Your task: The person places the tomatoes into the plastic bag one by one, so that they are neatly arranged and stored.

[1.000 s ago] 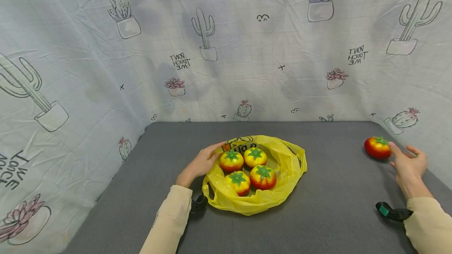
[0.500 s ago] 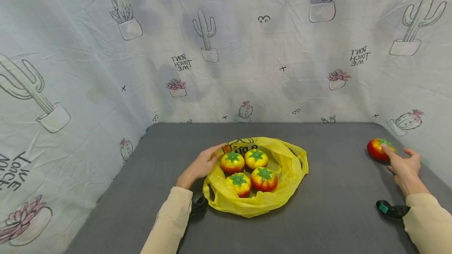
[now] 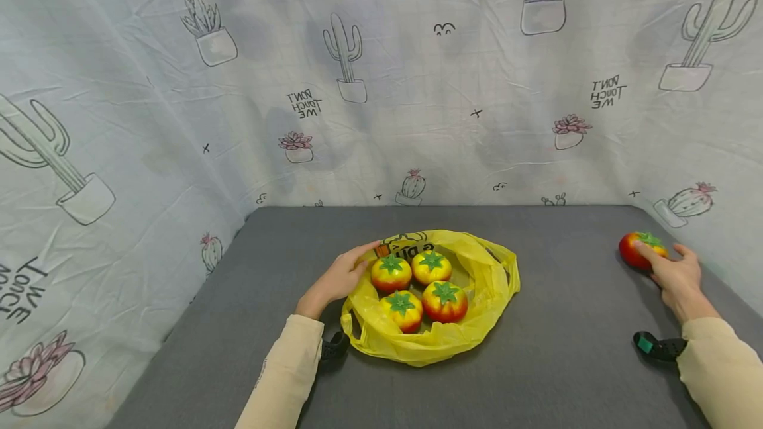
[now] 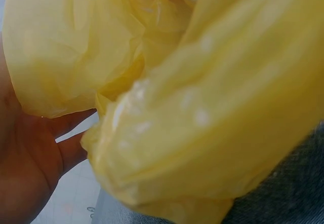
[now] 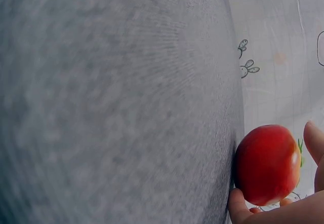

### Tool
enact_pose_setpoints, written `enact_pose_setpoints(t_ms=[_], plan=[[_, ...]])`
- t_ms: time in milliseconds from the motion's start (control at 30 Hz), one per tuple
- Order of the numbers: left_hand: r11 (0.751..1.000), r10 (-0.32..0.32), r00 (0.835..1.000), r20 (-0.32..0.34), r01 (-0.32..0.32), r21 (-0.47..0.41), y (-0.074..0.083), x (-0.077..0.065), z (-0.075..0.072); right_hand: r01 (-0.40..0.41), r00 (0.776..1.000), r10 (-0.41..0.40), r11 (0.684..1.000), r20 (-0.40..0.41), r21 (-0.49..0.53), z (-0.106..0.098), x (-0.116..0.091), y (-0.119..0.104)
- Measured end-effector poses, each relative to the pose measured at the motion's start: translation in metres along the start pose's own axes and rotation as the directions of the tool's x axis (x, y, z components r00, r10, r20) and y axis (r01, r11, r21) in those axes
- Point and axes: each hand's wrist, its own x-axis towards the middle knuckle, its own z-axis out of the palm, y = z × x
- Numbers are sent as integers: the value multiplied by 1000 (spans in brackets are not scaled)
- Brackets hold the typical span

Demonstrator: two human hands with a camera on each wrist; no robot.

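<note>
A yellow plastic bag (image 3: 489,310) lies spread at mid-table, with several red-and-yellow artificial tomatoes (image 3: 444,301) inside, green leafy tops up. My left hand (image 3: 338,273) touches the bag's left rim with its fingers extended. In the left wrist view, bag film (image 4: 202,133) covers the fingertips, and the palm (image 4: 25,168) shows at the left. Another tomato (image 5: 266,165) rests on the far right of the table. My right hand (image 3: 676,275) is at it, thumb over its top. The right wrist view shows a fingertip against its lower side and the thumb (image 5: 315,142) slightly apart.
The grey tabletop (image 3: 566,336) stretches between the bag and the lone tomato. A pale curtain (image 3: 387,138) with cactus drawings stands along the back and sides. Dark bands (image 3: 658,346) sit at both wrists, below the beige sleeves.
My right hand has moved slightly left and closer round the lone tomato, its thumb reaching further over the top. The left hand and the bag have hardly moved.
</note>
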Motion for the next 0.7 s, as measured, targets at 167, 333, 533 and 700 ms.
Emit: enact_pose_setpoints(t_ms=[167,333,533,700], plan=[[1000,-1,1000,-1,1,1,-1,-1,-1,51,999,-51,996,2,-78,4,2,2],[1000,-4,1000,0,4,-1,-1,-1,0,61,998,-61,992,5,-109,7,1,2],[1000,2,1000,-5,-2,-8,-1,-1,0,30,1000,-30,993,3,-117,9,1,-2],[1000,6,1000,-6,-6,-1,0,-1,0,8,1000,-6,992,9,-129,8,3,-3]])
